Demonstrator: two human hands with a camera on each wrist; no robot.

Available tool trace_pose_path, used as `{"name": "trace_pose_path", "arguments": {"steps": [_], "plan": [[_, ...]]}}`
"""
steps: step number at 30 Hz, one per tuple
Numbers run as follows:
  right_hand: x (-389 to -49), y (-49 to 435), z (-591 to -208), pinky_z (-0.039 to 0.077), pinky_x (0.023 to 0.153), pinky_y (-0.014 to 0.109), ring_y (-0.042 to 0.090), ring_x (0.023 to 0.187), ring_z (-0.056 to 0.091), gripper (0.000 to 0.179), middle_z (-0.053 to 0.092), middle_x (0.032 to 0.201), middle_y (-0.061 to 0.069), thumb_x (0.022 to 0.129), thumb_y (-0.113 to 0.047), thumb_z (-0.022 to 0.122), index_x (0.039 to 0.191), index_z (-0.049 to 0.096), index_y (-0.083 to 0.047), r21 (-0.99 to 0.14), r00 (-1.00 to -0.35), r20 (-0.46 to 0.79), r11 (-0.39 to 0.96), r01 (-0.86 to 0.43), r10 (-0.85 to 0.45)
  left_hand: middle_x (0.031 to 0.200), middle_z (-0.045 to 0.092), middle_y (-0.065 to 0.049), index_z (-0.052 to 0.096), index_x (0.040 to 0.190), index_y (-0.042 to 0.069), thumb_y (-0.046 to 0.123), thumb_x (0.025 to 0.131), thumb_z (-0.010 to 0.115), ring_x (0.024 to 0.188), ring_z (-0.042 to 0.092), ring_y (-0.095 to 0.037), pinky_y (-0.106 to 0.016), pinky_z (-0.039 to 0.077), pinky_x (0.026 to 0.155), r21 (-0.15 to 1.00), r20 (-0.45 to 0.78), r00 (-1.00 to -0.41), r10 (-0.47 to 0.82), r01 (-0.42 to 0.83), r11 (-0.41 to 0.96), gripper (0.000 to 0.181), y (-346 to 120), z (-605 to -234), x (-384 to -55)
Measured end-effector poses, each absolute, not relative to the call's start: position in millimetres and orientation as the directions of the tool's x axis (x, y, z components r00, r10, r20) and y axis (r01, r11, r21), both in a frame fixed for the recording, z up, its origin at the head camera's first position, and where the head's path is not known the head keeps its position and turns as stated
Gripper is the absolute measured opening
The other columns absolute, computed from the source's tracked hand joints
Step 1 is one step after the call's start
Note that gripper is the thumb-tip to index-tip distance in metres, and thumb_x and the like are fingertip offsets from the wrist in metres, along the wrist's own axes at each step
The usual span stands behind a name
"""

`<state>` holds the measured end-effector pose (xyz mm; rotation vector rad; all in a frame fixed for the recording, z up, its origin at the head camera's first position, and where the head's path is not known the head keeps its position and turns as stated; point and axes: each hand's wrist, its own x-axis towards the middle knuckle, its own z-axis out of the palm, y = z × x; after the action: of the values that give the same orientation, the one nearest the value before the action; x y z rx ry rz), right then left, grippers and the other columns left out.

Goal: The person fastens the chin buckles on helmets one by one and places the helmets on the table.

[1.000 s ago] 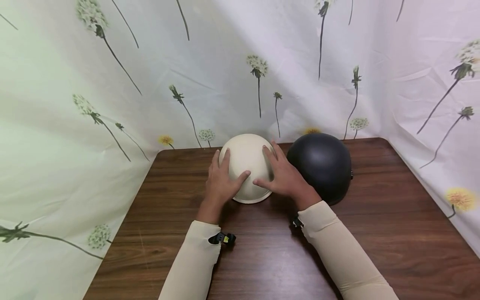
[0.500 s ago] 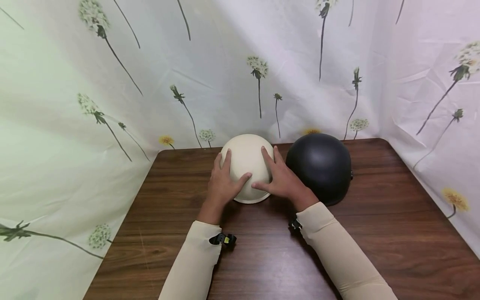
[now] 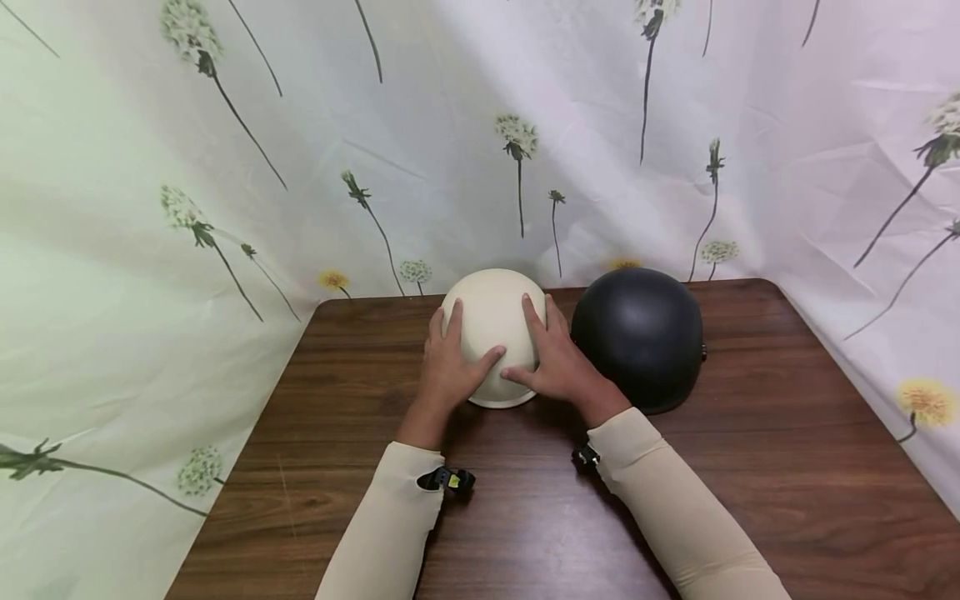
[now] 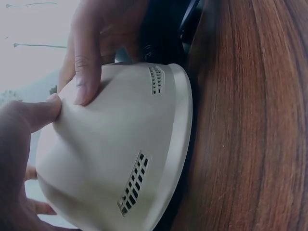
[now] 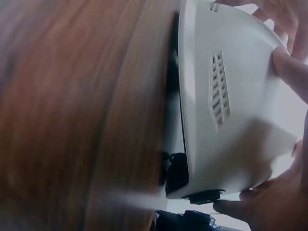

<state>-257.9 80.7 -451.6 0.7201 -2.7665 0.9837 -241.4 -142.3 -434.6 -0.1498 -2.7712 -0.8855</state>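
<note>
A cream-white helmet [image 3: 495,312], dome up, stands near the table's far edge. My left hand [image 3: 446,372] grips its left side, fingers spread along the shell and thumb on the near face. From the other side my right hand [image 3: 564,367] holds it in the same way, thumb close to the left one. Slotted vents [image 5: 220,91] and a black fitting [image 5: 206,196] at the rim show in the right wrist view. The left wrist view shows the shell's pale rim [image 4: 179,125] close to the wood. The helmet's inside is hidden.
A black helmet [image 3: 637,333] stands dome up just right of the white one, close to my right hand and wrist. The brown wooden table [image 3: 337,400] meets a white curtain [image 3: 442,167] printed with dandelions along its back and sides.
My right hand has slid slightly left and down on the white helmet, its fingers closer round the side. My left hand shifts a little right; both helmets stay almost in place.
</note>
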Motion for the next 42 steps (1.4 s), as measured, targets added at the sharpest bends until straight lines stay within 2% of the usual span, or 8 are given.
{"name": "trace_pose_path", "arguments": {"steps": [8,14,19,25,34,38,42], "plan": [[-252,76,-451,0.032,0.113,0.073,0.049,0.159,-0.01,0.122,-0.021,0.172,0.021,0.09,-0.06,0.077,0.17,-0.008,-0.023,-0.617,-0.882,0.251,0.636,-0.463,-0.398,0.168,0.02,-0.02,0.022,0.169,0.022,0.067,0.09,0.071,0.142,0.039,-0.055,-0.07,0.043,0.106,0.579,0.255,-0.967,0.014,0.165,0.799,0.104,-142,-434,-240],[-248,69,-451,0.032,0.115,0.07,0.045,0.159,-0.017,0.134,-0.024,0.171,0.019,0.082,-0.062,0.084,0.169,-0.011,-0.022,-0.635,-0.891,0.256,0.629,-0.448,-0.376,0.168,0.02,-0.02,0.024,0.169,0.022,0.068,0.089,0.072,0.142,0.038,-0.055,-0.07,0.043,0.106,0.599,0.255,-0.967,0.004,0.161,0.785,0.104,-142,-431,-237],[-245,65,-446,0.032,0.115,0.071,0.045,0.159,-0.013,0.138,-0.018,0.172,0.023,0.077,-0.06,0.089,0.17,-0.005,-0.019,-0.61,-0.886,0.295,0.644,-0.462,-0.356,0.167,0.019,-0.022,0.024,0.169,0.022,0.069,0.087,0.074,0.143,0.037,-0.056,-0.07,0.041,0.108,0.625,0.259,-0.966,-0.008,0.162,0.763,0.107,-140,-427,-235],[-242,63,-438,0.03,0.116,0.071,0.044,0.16,-0.01,0.138,-0.015,0.174,0.02,0.076,-0.062,0.089,0.17,-0.003,-0.02,-0.541,-0.867,0.346,0.679,-0.496,-0.358,0.166,0.02,-0.024,0.023,0.169,0.019,0.062,0.087,0.078,0.139,0.043,-0.055,-0.066,0.044,0.108,0.675,0.265,-0.964,-0.033,0.161,0.72,0.108,-140,-421,-232],[-237,59,-422,0.035,0.117,0.063,0.036,0.163,0.001,0.136,0.0,0.175,0.021,0.072,-0.067,0.088,0.17,0.011,-0.012,-0.409,-0.792,0.475,0.701,-0.584,-0.383,0.158,0.024,-0.026,0.018,0.17,0.023,0.059,0.086,0.079,0.132,0.049,-0.05,-0.063,0.046,0.106,0.769,0.22,-0.974,-0.061,0.135,0.625,0.11,-142,-416,-227],[-234,59,-413,0.031,0.12,0.063,0.038,0.162,0.005,0.134,0.007,0.174,0.023,0.071,-0.067,0.089,0.169,0.019,-0.009,-0.356,-0.754,0.516,0.699,-0.621,-0.407,0.156,0.026,-0.028,0.019,0.17,0.023,0.057,0.086,0.08,0.132,0.048,-0.048,-0.064,0.047,0.106,0.816,0.204,-0.975,-0.083,0.123,0.565,0.11,-140,-412,-223],[-231,61,-398,0.023,0.123,0.064,0.041,0.161,0.012,0.132,0.016,0.172,0.026,0.069,-0.072,0.087,0.166,0.027,-0.006,-0.257,-0.702,0.557,0.711,-0.654,-0.444,0.158,0.026,-0.027,0.019,0.17,0.025,0.056,0.087,0.079,0.136,0.045,-0.046,-0.065,0.046,0.106,0.856,0.191,-0.977,-0.093,0.119,0.502,0.107,-138,-410,-220]]}}
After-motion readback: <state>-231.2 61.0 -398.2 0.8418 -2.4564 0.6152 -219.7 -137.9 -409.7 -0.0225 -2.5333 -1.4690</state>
